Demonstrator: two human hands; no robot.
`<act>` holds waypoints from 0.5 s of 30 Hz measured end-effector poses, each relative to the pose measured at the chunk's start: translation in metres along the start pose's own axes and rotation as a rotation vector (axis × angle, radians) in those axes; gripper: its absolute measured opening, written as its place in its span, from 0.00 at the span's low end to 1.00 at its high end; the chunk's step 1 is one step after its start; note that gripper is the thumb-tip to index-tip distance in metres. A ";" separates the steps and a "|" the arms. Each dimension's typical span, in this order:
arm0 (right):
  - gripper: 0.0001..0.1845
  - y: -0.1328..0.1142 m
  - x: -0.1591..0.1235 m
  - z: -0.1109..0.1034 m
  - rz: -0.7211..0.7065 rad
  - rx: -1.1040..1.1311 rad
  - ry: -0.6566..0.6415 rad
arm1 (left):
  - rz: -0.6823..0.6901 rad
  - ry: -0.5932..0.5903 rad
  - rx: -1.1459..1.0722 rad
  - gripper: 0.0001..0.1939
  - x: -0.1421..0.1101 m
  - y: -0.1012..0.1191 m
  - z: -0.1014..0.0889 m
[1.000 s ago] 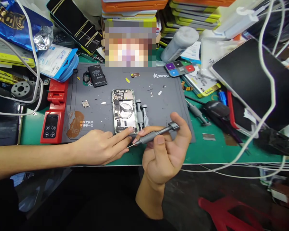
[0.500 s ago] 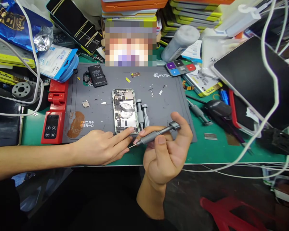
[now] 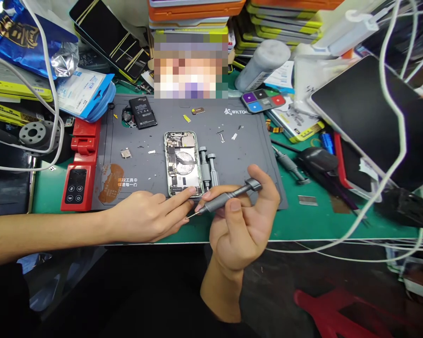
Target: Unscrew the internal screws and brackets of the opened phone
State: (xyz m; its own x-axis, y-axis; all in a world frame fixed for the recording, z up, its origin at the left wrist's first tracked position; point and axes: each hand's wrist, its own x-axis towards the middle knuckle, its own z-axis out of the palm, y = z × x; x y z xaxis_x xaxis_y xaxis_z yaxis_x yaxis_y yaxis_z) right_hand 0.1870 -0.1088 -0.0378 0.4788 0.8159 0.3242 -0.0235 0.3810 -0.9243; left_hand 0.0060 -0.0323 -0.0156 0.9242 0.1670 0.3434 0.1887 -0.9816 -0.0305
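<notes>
reads "wkto" on the mat [image 3: 232, 155] under the opened phone [image 3: 182, 162]; holds a screwdriver [image 3: 218, 202] in the closed, palm-up right hand [image 3: 241, 230]; rests left hand [image 3: 144, 216] at the phone's lower edge, cannot tell if gripping.

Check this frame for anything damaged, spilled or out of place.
An irregular brown patch interrupts the rectangular grey mat, left of the opened, pale-framed phone; possibly a stain or worn spot, unclear which.

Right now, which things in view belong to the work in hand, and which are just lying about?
Seemingly in use:
grey screwdriver in the right hand
opened phone, left hand at its near end

Apparently lying about:
blue foil bag
grey bottle
rubber-banded black panel
</notes>
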 end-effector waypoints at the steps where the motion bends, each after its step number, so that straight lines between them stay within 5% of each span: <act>1: 0.24 0.000 0.000 0.000 0.001 -0.006 -0.002 | 0.000 0.000 -0.004 0.19 0.000 0.000 0.000; 15: 0.25 0.001 0.000 -0.001 0.011 -0.024 -0.014 | -0.034 -0.002 0.027 0.20 0.001 0.002 0.001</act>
State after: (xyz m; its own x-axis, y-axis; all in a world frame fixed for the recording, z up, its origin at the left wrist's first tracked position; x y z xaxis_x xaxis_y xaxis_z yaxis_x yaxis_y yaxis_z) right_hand 0.1877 -0.1092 -0.0390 0.4666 0.8258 0.3168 -0.0072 0.3617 -0.9323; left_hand 0.0079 -0.0341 -0.0165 0.9177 0.1999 0.3432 0.2286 -0.9725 -0.0446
